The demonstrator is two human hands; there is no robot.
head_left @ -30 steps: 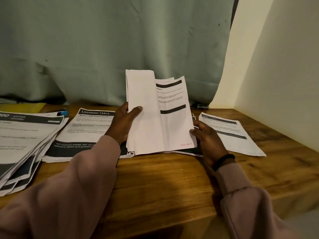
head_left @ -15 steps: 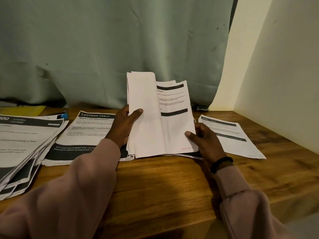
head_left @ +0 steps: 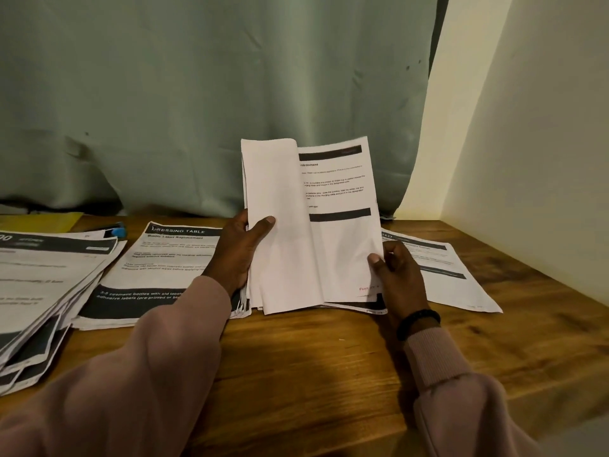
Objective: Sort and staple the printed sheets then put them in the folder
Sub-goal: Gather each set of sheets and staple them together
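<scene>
Left hand (head_left: 235,250) grips folded-back sheets (head_left: 280,225), thumb curled over them; right hand (head_left: 397,275) pinches printed page (head_left: 342,232) edge above wooden table (head_left: 313,357).

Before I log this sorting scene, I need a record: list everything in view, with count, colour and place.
held sheaf of sheets: one, white with black bars, upright at centre
DRESSING TABLE pile: one, white and black, left of centre
fanned stack: one, white and black, far left
right pile: one, white and black, right
yellow folder: one, back left
blue-tipped object: one, back left, identity unclear
table: one, brown wood
curtain: one, grey-green, behind
left hand: grips sheaf's left edge
right hand: pinches right page's lower corner
</scene>
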